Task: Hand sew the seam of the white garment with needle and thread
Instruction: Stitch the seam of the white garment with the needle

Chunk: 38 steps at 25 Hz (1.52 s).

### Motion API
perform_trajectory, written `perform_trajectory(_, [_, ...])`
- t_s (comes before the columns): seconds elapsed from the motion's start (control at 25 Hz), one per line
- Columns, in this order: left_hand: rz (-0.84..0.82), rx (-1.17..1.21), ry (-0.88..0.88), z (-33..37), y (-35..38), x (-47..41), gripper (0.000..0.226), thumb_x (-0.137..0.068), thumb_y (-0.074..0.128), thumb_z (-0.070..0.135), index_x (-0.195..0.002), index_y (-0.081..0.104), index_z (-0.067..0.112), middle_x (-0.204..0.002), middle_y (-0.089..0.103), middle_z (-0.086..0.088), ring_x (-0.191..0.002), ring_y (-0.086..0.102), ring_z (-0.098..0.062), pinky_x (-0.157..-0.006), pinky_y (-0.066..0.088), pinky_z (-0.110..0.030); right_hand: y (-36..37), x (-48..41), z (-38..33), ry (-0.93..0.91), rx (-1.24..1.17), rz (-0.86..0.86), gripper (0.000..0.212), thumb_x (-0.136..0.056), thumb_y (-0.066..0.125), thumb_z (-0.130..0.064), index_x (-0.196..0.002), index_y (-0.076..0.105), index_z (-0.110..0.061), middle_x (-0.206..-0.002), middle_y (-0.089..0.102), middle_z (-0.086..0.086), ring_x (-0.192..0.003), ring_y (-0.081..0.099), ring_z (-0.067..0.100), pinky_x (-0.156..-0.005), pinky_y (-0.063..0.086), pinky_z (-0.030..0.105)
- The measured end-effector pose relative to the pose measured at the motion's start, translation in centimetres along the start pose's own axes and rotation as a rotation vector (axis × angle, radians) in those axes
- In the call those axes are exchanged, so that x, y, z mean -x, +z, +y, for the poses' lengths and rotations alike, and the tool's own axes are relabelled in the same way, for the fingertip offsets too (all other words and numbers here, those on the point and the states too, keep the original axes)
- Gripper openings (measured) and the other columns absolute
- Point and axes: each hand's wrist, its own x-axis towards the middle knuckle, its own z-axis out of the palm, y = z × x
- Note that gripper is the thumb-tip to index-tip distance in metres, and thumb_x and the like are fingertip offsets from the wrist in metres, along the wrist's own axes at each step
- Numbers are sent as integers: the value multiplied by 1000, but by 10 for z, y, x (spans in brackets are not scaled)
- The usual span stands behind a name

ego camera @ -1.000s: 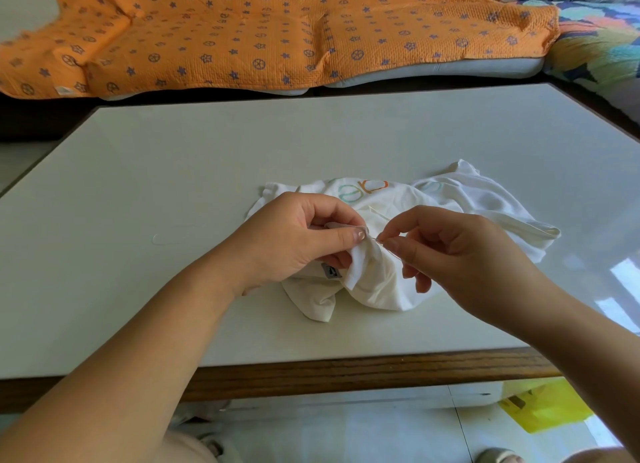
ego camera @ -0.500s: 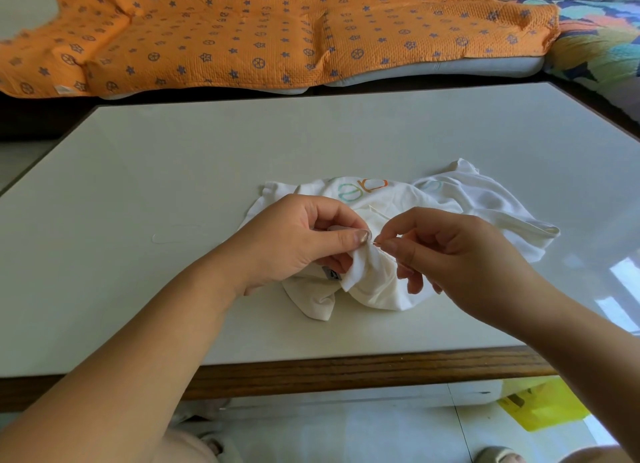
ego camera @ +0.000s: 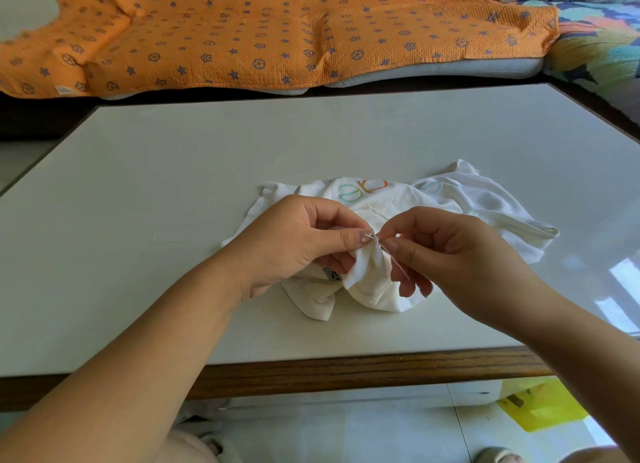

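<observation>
Clearly the white garment [ego camera: 479, 199] is soft, light stuff, a thin knit by the look of it. I would expect it to slump, stretch and slide wherever it is not pinched. It has no stiffness of its own, so the best place to hold it seems to be right at the seam, just beside where the needle [ego camera: 394, 263] goes in, with the cloth kept taut there. That is roughly how it is held. The left hand [ego camera: 298, 244] nips a raised fold [ego camera: 363, 265] between thumb and forefinger, its other fingers curled under the cloth. The right hand [ego camera: 460, 254] pinches the needle between thumb and forefinger close against that fold, the shaft slanting down toward its lower fingers, which hang loosely curled. The needle is thin, smooth and probably slippery — a firm pinch matters. The thread is too fine to trace with any certainty.

The garment lies crumpled on the table [ego camera: 311, 144] beneath and between both hands, spreading beyond the right hand. It is plain white, with printed rings [ego camera: 360, 189] in teal and orange just past the left knuckles, a small grey label [ego camera: 331, 275] under the left fingers and a hemmed edge out past the right hand.
</observation>
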Motion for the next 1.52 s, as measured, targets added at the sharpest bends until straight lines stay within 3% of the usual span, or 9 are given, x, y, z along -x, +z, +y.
perform_trajectory(0.64, [-9, 16, -10, 3, -2, 1, 24, -76, 65, 22, -91, 71, 5, -73, 73, -8, -66, 69, -17, -66, 59, -27, 0, 3, -4, 21, 70, -4, 22, -94, 56, -12, -91, 66, -31, -58, 63, -1, -52, 61, 10, -50, 45, 18])
perform_trajectory(0.88, [17, -1, -4, 3, -3, 2, 14, -88, 63, 11, -94, 71, 1, -76, 73, -10, -68, 70, -19, -66, 58, -26, -1, 3, -5, 32, 107, 32, 22, -94, 56, -12, -90, 66, -32, -57, 63, -1, -50, 60, 8, -50, 44, 15])
perform_trajectory(1.24, [41, 26, 5, 3, 0, 3, 13, -87, 65, 3, -99, 71, 3, -80, 74, -12, -71, 71, -20, -71, 60, -28, 2, 3, -4, 54, 106, 79, 19, -93, 56, -13, -93, 66, -29, -56, 62, -2, -48, 59, 7, -50, 41, 10])
perform_trajectory(1.52, [94, 5, 43, 2, 9, 4, 13, -88, 64, -2, -100, 66, 2, -80, 75, -13, -70, 73, -18, -65, 57, -23, 4, 4, -5, 57, 170, 141, 18, -93, 56, -13, -93, 64, -29, -59, 65, 0, -46, 58, 2, -50, 42, 9])
